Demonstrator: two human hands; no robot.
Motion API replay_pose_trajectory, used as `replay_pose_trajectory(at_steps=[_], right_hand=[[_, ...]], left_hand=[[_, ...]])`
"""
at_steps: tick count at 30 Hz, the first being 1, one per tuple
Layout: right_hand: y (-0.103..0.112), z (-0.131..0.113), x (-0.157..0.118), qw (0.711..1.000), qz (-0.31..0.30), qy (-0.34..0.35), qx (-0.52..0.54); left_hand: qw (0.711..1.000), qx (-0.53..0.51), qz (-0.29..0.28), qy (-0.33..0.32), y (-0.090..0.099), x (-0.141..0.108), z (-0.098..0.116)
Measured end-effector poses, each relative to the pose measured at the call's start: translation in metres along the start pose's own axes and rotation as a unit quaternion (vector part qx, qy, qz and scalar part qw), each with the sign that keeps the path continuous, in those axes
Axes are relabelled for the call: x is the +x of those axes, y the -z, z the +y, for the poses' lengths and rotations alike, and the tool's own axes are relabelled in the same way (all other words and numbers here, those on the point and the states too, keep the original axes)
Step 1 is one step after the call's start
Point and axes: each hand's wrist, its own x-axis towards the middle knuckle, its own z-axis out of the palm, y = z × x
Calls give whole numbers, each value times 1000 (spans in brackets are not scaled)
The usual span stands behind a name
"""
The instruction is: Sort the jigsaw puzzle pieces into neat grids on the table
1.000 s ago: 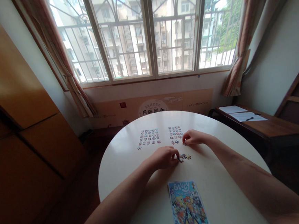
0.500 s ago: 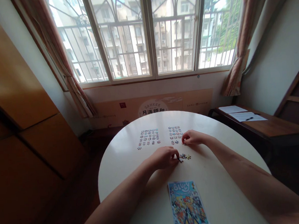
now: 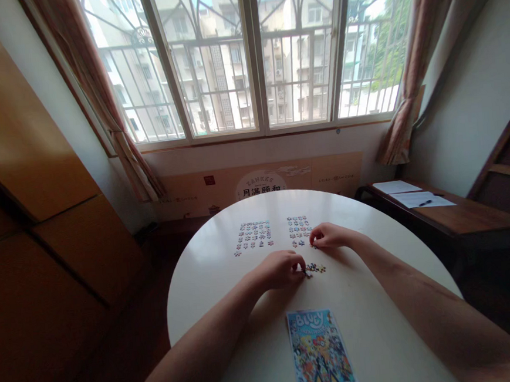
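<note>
On the white round table [image 3: 210, 300], my left hand [image 3: 285, 268] is curled at the left edge of a small loose pile of puzzle pieces [image 3: 317, 268], its fingertips closed at a piece. Farther right, my right hand [image 3: 328, 235] pinches down on a piece, mostly hidden, at the lower right corner of a block of spaced pieces [image 3: 300, 228]. Another block of pieces in rows [image 3: 255, 235] lies to the left. Close to me is a blue picture sheet [image 3: 321, 350] marked "BLUEY", with many cartoon figures.
A wooden bench [image 3: 481, 205] at the right holds papers [image 3: 421, 199] and a dark pen-like item. Wooden cabinets [image 3: 55, 230] stand at the left. Behind the table are a printed cardboard panel [image 3: 184, 188], curtains and a barred window.
Both hands keep nearly the same places. The piece by my left fingertips has shifted slightly and shows a lighter surface.
</note>
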Motion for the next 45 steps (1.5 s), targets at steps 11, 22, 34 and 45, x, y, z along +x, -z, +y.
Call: replay_pose_trajectory(at_steps=[11,22,34,45], right_hand=[[5,1,-4,997,-26,11,66],[11,-1,-6,996,-56,-2,76],[-3,-9,1,996,71,-31,-50],[4,3,-2,998,25,-13,50]], left_hand=[[1000,2,3,0,-1,-1,-1],[1000,7,2,-2,-1,-1,-2],[1000,6,2,-2,-1,1,-2],[1000,0,7,-13,0,0,-4]])
